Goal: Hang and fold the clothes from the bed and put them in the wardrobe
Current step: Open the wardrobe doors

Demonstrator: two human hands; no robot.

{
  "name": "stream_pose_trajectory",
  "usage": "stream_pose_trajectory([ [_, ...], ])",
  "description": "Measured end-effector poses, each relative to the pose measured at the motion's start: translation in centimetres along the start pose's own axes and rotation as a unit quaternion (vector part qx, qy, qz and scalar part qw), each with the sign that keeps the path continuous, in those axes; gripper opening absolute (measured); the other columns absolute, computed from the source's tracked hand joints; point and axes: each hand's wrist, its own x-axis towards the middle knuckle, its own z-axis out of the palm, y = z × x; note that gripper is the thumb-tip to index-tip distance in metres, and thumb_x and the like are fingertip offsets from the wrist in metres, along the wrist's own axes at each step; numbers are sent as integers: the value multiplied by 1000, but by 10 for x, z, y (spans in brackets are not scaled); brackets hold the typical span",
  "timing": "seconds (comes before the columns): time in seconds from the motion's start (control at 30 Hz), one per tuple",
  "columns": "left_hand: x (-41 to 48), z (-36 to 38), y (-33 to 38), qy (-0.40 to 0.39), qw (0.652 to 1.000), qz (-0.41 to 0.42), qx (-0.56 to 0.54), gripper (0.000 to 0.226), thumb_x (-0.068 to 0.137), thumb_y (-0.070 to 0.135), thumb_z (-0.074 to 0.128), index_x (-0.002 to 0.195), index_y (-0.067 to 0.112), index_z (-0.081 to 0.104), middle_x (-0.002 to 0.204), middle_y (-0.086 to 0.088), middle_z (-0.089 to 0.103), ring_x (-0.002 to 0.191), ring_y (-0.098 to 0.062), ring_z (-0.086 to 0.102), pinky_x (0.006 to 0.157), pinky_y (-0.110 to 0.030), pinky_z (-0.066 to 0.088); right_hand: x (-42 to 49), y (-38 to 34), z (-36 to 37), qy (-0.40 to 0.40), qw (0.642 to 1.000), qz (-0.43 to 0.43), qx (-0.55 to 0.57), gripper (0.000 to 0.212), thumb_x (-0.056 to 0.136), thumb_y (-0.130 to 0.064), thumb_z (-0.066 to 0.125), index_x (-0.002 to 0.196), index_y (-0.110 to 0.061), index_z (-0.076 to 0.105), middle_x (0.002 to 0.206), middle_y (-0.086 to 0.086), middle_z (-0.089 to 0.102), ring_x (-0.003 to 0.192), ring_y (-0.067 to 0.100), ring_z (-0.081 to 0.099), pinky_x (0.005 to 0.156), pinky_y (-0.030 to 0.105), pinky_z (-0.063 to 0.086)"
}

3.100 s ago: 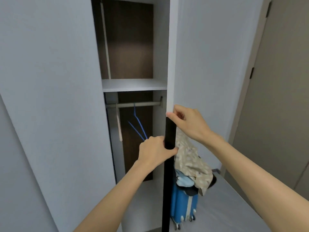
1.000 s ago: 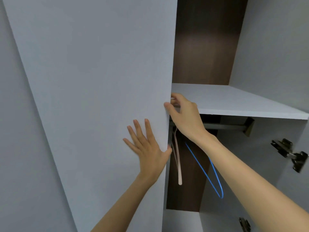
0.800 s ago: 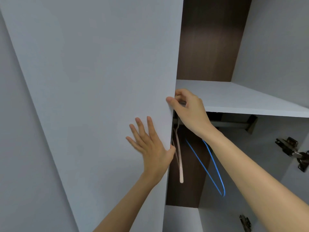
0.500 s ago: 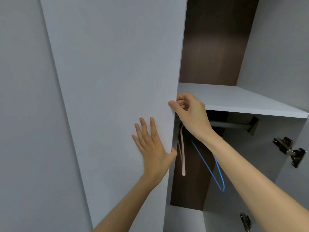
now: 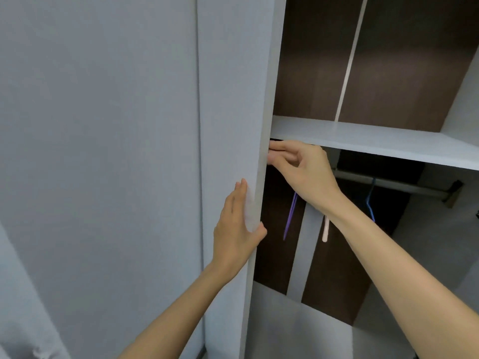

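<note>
Wardrobe door [image 5: 233, 99] stands open before me: on its face my left hand [image 5: 237, 229] lies flat, fingers straight, thumb round the edge. Right of the door, my right hand [image 5: 303, 172] pinches that edge below the shelf [image 5: 375, 141]; further right, hangers [image 5: 324, 231] dangle from the rail [image 5: 401, 186].

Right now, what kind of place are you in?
Probably a bedroom, facing an open wardrobe: a tall door, a shelf, and coloured hangers on a rail below it.

Plain grey panel [image 5: 98, 151] at left, pale fabric-like surface [image 5: 15, 320] in lower-left corner.
</note>
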Motion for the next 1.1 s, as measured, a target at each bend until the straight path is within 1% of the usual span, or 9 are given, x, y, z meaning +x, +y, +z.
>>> stream_pose_trajectory([
  [0.07,-10,-21,-7,11,1000,-21,-14,92,79,26,72,149,41,14,141,16,38,119,-4,49,91,-25,52,-3,-12,12,-36,999,-12,17,33,93,-14,59,127,-11,61,118,-3,68,107,2,64,97,21,49],
  [0.17,-24,-54,-22,24,998,-39,-40,86,81,23,72,145,48,20,128,35,38,104,17,48,80,-9,48,-4,-27,35,-94,994,-25,40,38,95,-11,57,133,-17,55,128,-12,59,118,-3,54,103,19,43],
  [0.27,-35,-85,-36,49,994,-60,-72,79,84,20,69,142,52,27,136,25,48,111,8,52,82,-10,50,-2,-37,63,-146,988,-39,27,43,98,-14,51,139,-26,47,139,-16,50,131,-2,43,109,19,35],
  [0.47,-39,-149,-74,88,990,-73,-87,63,87,10,57,138,42,41,113,28,62,95,4,63,72,-7,48,13,-55,135,-209,970,-118,-32,57,101,-7,41,149,-31,26,153,-18,26,138,-10,17,106,-1,11],
  [0.63,-28,-194,-115,97,989,-89,-67,62,89,10,55,140,42,40,109,32,62,72,0,69,66,-8,47,36,-67,195,-218,962,-144,-85,62,100,-4,38,149,-35,17,159,-8,17,146,5,12,113,11,4],
  [0.7,-24,-206,-130,99,988,-97,-69,62,90,11,56,141,41,39,109,36,61,77,2,68,71,-9,49,43,-70,213,-214,961,-144,-95,64,100,-3,38,148,-38,13,160,-6,15,147,7,11,113,12,4],
  [0.8,-20,-215,-144,97,988,-103,-62,61,91,15,56,139,47,36,108,35,62,84,2,67,76,-12,50,47,-72,231,-204,963,-140,-105,67,99,-3,39,147,-40,10,160,-7,13,142,-2,8,106,0,0],
  [1.0,-21,-230,-155,29,994,-83,-57,63,99,17,47,152,31,16,142,8,49,123,-8,53,103,-38,45,44,-74,243,-197,966,-124,-114,62,99,-6,42,147,-38,19,158,-9,19,142,-2,14,103,-1,2],
  [1.1,-25,-238,-147,37,998,-54,-3,64,97,16,48,151,27,17,150,8,35,135,-7,38,109,-23,33,34,-72,239,-167,973,-102,-120,54,99,-11,46,147,-32,31,153,-10,32,141,3,25,106,4,9],
])
